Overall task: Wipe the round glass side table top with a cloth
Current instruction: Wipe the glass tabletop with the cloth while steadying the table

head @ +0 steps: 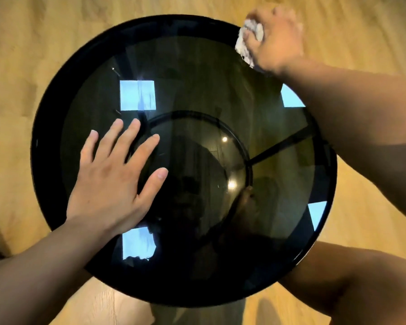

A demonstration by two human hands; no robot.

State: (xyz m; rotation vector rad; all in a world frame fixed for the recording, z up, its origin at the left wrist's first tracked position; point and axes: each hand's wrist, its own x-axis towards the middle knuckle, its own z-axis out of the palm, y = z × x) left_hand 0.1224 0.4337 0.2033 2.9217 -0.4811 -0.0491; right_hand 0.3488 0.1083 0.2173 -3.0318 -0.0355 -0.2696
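The round dark glass table top [192,73] with a black rim fills the middle of the view, seen from straight above. My left hand [114,177] lies flat on its left half, palm down, fingers spread. My right hand [275,39] is at the far right edge of the top, fingers closed on a crumpled white cloth [244,46] pressed against the rim there. Most of the cloth is hidden under the hand.
Light wooden floor [45,43] surrounds the table on all sides. Bright square reflections [137,95] show on the glass. A lower ring and black struts [279,146] of the frame show through it. My knee [352,277] is at the lower right.
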